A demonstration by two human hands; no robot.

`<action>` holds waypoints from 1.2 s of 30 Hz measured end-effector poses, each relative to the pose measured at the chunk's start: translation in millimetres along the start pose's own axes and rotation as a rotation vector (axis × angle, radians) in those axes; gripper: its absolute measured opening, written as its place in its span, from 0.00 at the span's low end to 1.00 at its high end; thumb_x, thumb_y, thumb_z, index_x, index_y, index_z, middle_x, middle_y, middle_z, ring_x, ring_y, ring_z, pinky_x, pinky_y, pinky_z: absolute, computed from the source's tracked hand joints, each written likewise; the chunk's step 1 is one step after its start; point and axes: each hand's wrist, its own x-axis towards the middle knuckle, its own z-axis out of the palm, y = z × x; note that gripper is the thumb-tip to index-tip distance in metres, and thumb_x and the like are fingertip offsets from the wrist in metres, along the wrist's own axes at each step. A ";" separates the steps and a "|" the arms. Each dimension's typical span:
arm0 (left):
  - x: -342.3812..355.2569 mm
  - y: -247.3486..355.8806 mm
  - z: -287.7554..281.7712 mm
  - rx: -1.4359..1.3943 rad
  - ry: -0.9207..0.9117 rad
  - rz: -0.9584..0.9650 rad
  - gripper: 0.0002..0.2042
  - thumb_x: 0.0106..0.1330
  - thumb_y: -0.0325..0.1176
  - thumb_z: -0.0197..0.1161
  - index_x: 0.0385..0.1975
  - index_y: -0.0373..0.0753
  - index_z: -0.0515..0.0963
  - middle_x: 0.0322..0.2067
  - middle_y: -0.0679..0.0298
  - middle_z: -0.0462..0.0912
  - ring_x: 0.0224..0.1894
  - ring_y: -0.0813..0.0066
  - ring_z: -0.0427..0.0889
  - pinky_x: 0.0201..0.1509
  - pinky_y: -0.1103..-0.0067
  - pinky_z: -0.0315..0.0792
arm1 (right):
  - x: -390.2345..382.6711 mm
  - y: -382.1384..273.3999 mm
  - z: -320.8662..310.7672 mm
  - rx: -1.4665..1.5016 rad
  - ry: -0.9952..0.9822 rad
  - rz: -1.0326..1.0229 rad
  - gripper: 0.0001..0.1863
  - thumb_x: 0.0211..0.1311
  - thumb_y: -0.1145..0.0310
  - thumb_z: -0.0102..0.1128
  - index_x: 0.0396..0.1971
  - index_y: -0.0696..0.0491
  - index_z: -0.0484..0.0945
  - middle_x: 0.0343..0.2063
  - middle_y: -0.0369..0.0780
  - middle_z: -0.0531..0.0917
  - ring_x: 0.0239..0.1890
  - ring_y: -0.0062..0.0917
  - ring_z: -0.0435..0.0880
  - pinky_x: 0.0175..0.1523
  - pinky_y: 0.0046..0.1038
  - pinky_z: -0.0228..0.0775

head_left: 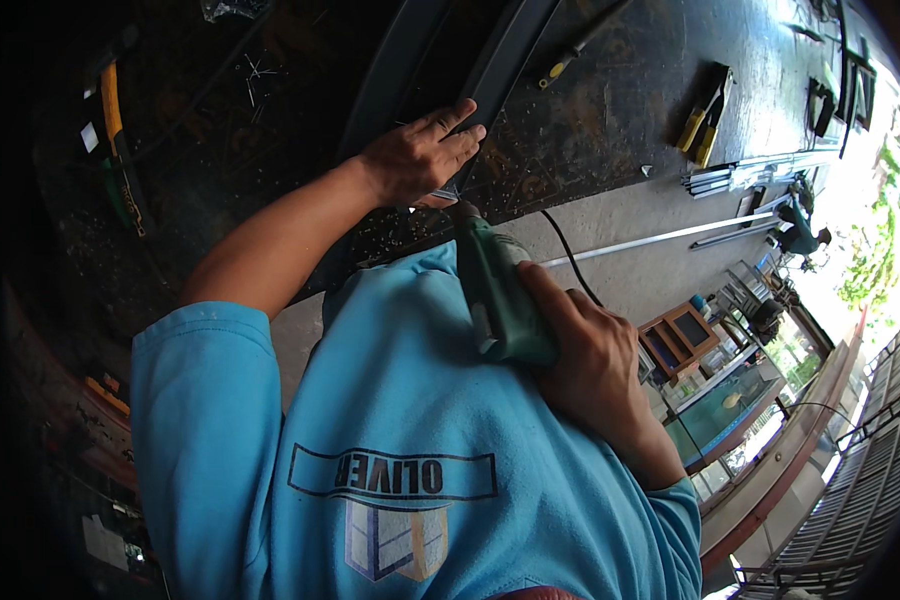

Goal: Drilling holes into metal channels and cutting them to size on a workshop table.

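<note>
A green power drill [505,300] is in my right hand [595,365], whose fingers wrap round its body close to my chest. The drill's front end points away from me and meets the end of a dark metal profile [495,70], just below my left hand. My left hand [425,155] lies over that profile near its end, with the fingers reaching across it and the thumb low by the drill tip. The exact contact of bit and metal is too small to make out. A second dark profile [395,60] lies alongside on the dark workbench [590,130].
Thin metal pins [255,80] and shavings lie on the bench. Near them are an orange-handled tool [112,105], a yellow-ended tool [555,72] and a yellow-handled hand tool [708,115]. A black cord [570,255] hangs by the drill. Metal bars [740,175] and a person [800,235] are farther right.
</note>
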 end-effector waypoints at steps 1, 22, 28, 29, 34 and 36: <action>-1.4 1.3 1.0 -0.005 -0.001 0.007 0.38 0.53 0.63 0.64 0.52 0.32 0.79 0.61 0.59 0.73 0.73 0.47 0.53 0.73 0.64 0.59 | 0.6 -4.3 -3.2 0.004 0.001 0.008 0.40 0.45 0.70 0.67 0.64 0.44 0.67 0.27 0.45 0.80 0.27 0.39 0.84 0.33 0.39 0.76; -3.5 -0.8 -0.3 -0.068 -0.026 -0.029 0.37 0.49 0.57 0.71 0.53 0.32 0.77 0.63 0.59 0.71 0.73 0.47 0.50 0.70 0.63 0.65 | 4.0 10.9 -2.7 0.041 0.019 -0.015 0.38 0.46 0.68 0.68 0.63 0.40 0.68 0.25 0.42 0.80 0.25 0.38 0.83 0.29 0.38 0.73; -1.3 -1.1 1.0 -0.066 0.004 -0.004 0.38 0.46 0.55 0.72 0.53 0.33 0.78 0.62 0.60 0.72 0.74 0.47 0.49 0.71 0.64 0.64 | -0.1 -2.9 -0.8 -0.076 -0.051 -0.033 0.39 0.48 0.69 0.65 0.65 0.37 0.66 0.26 0.43 0.77 0.24 0.36 0.82 0.30 0.37 0.73; -2.4 -1.6 -1.2 -0.053 -0.019 -0.002 0.37 0.46 0.55 0.72 0.53 0.33 0.78 0.62 0.60 0.72 0.74 0.47 0.50 0.71 0.64 0.64 | 0.8 -3.3 -3.8 -0.072 -0.050 -0.023 0.39 0.48 0.69 0.65 0.65 0.37 0.66 0.26 0.43 0.77 0.24 0.36 0.82 0.30 0.37 0.73; -0.7 -2.2 -2.3 -0.034 -0.022 0.009 0.38 0.47 0.57 0.71 0.53 0.33 0.78 0.61 0.61 0.73 0.74 0.47 0.50 0.70 0.64 0.64 | 4.4 -4.0 -9.1 -0.093 -0.083 -0.039 0.39 0.50 0.69 0.63 0.65 0.35 0.64 0.26 0.43 0.77 0.24 0.36 0.82 0.29 0.37 0.73; -2.1 -2.8 -0.3 -0.041 -0.009 0.006 0.38 0.47 0.57 0.71 0.53 0.33 0.78 0.61 0.60 0.73 0.74 0.47 0.49 0.70 0.64 0.64 | 5.8 -5.5 -11.3 -0.091 -0.095 -0.031 0.39 0.50 0.69 0.63 0.65 0.35 0.65 0.27 0.43 0.78 0.25 0.36 0.82 0.30 0.37 0.74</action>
